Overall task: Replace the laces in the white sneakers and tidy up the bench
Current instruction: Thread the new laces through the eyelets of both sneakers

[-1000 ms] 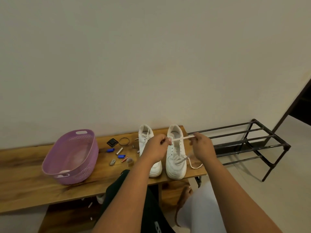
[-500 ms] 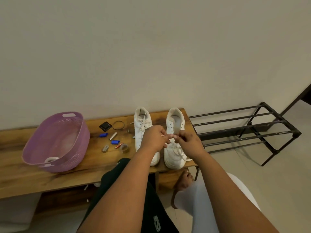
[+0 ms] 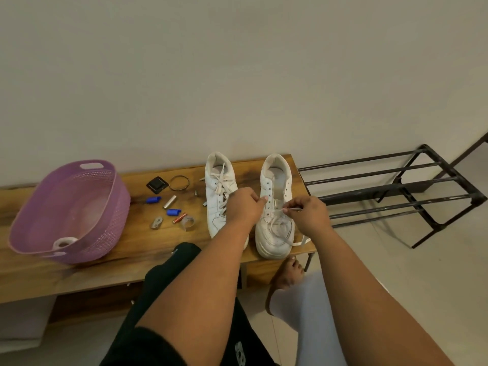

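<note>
Two white sneakers stand side by side on the wooden bench [image 3: 137, 249], toes towards me. The left sneaker [image 3: 219, 186] is laced, with loose ends over its tongue. The right sneaker [image 3: 276, 207] has a white lace [image 3: 277, 225] only through its lower eyelets; one end trails off the bench edge. My left hand [image 3: 244, 207] holds the right sneaker's left eyelet edge, fingers curled. My right hand [image 3: 306, 212] pinches the lace's tip just right of the eyelets.
A purple plastic basket [image 3: 26, 220] holding a white tape roll sits at the bench's left. Small items lie between basket and shoes: a black square piece [image 3: 157, 184], a dark ring [image 3: 179, 183], blue caps [image 3: 153, 199], a metal cylinder [image 3: 169, 202]. A black metal rack [image 3: 396, 191] stands right.
My hands came together over the right sneaker's eyelets, then parted slightly. The lace, first stretched level between both hands, is now held at its tip by my right hand. The camera tilted and drew closer.
</note>
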